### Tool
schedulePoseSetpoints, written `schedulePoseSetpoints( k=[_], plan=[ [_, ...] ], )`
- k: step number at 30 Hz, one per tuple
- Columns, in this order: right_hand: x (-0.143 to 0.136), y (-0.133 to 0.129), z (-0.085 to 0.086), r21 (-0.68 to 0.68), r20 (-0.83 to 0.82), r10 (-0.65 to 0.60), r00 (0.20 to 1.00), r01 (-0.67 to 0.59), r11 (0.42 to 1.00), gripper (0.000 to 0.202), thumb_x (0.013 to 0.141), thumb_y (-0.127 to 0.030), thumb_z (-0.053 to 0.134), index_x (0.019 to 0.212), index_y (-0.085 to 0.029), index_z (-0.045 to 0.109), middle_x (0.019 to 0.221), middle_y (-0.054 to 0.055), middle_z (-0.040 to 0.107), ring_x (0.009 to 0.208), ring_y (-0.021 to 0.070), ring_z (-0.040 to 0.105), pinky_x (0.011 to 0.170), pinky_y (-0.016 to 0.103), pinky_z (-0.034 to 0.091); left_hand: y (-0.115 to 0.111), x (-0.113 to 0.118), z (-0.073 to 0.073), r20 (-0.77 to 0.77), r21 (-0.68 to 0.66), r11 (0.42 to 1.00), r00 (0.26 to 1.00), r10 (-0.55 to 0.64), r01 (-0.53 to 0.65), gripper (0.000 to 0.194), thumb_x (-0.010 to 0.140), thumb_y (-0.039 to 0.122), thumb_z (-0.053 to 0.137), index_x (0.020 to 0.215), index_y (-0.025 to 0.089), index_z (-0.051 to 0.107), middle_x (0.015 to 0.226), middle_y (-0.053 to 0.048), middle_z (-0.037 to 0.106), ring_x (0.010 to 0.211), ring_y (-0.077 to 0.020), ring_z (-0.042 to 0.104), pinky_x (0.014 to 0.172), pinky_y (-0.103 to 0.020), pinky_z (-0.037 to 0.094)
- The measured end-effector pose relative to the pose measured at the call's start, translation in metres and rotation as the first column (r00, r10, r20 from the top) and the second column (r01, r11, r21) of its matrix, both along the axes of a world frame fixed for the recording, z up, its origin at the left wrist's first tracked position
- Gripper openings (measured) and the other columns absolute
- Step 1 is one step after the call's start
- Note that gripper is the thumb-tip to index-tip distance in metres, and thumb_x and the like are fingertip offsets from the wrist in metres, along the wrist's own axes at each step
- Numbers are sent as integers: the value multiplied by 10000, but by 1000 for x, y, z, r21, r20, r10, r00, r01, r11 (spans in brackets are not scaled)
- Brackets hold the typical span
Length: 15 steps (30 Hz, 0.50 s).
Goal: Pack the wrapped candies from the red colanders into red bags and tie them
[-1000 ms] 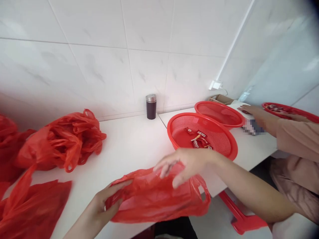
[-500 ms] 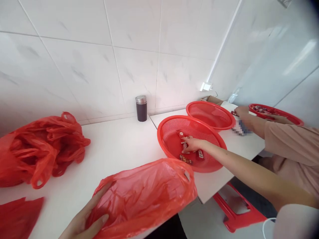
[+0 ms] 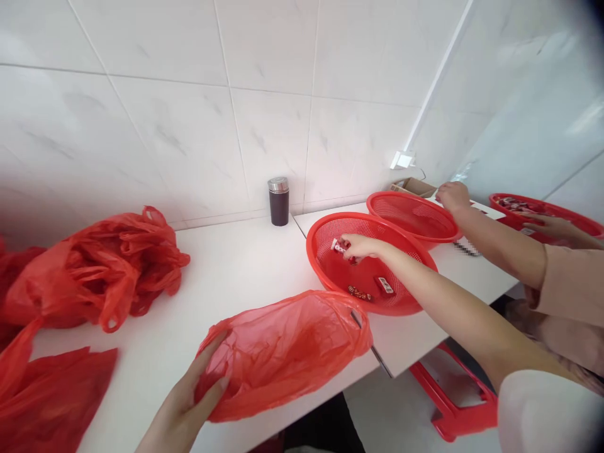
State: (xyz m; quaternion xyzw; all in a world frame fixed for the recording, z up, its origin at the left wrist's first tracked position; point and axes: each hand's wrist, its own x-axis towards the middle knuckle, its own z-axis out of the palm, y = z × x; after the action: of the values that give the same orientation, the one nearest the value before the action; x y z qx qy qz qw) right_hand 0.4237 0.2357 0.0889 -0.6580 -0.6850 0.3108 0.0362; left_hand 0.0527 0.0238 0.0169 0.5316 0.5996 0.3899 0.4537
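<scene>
My left hand holds a thin red plastic bag by its near left side, and the bag's mouth gapes upward. To the right stands a red mesh basket with small wrapped pieces in it. Inside it, my right hand is closed on a small red-and-white wrapped packet, raised over the basket floor. Part of what the fingers grip is hidden. Below the hand lie a brown-and-gold wrapped piece and a white-labelled packet.
A heap of red bags and a flat red bag lie left on the white table. A dark tumbler stands by the wall. Behind is a second red basket. A co-worker's hand is at right, near another filled basket.
My right hand has lifted from the basket floor and moved toward its far left wall, with the red-and-white packet in its fingers. The co-worker's near hand has risen. My left hand still holds the bag.
</scene>
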Motion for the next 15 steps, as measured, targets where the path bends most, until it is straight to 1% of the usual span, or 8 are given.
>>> schedulePoseSetpoints(
  k=[3,5,6,7,8,10,13,15],
  plan=[
    [-22,-28,36,62,-242,100,965,-87,994,386,784,-191,601,1158,-196,503,1068,58,636,814,148,648,711,275,534,1,4,-3,25,-7,1000,1000,-5,5,580,837,457,599,1395,355,479,1529,25,388,1435,-284,262,1119,-471,307],
    [-46,-55,51,82,-474,264,840,-257,963,366,753,-237,666,1093,-186,540,975,28,652,820,155,642,749,299,526,4,7,-5,-12,6,999,999,-34,34,584,852,439,584,1414,347,454,1533,17,383,1440,-264,253,1151,-461,239],
    [-60,-68,54,75,-531,336,778,-352,933,343,747,-253,682,1060,-188,558,933,8,650,819,153,636,755,300,519,5,10,-6,-35,14,999,998,-48,49,590,862,432,572,1428,341,434,1533,11,384,1443,-251,246,1166,-452,195],
    [-73,-80,52,52,-558,399,728,-449,892,338,743,-265,693,1048,-195,566,910,-8,644,812,147,629,747,291,512,5,13,-7,-50,20,998,997,-57,58,599,870,427,559,1443,333,411,1533,1,384,1444,-244,243,1173,-446,170],
    [-85,-90,46,21,-549,449,705,-526,851,329,744,-276,697,1038,-204,569,885,-21,638,792,140,622,726,277,504,6,16,-6,-55,24,998,997,-61,63,614,875,423,550,1457,322,387,1534,-13,383,1443,-245,247,1174,-446,172],
    [-105,-104,26,-16,-423,550,720,-613,790,286,755,-278,687,1012,-219,577,871,-22,629,768,141,607,684,259,482,5,23,-5,-59,33,998,997,-58,60,645,878,406,540,1482,296,341,1537,-43,376,1442,-256,249,1170,-448,196],
    [-118,-111,-8,-36,-143,629,764,-639,769,191,780,-260,645,958,-215,594,949,25,618,793,169,599,671,269,460,2,29,-5,-114,56,997,992,-49,56,663,872,368,541,1488,255,325,1536,-83,367,1445,-270,238,1170,-458,198],
    [-117,-112,-20,-69,-37,624,781,-625,778,220,793,-287,636,996,-210,600,1045,63,601,828,193,602,673,284,461,0,29,-7,-177,67,997,984,-26,38,668,860,359,552,1480,235,336,1522,-110,377,1441,-285,249,1167,-479,199]
  ],
)
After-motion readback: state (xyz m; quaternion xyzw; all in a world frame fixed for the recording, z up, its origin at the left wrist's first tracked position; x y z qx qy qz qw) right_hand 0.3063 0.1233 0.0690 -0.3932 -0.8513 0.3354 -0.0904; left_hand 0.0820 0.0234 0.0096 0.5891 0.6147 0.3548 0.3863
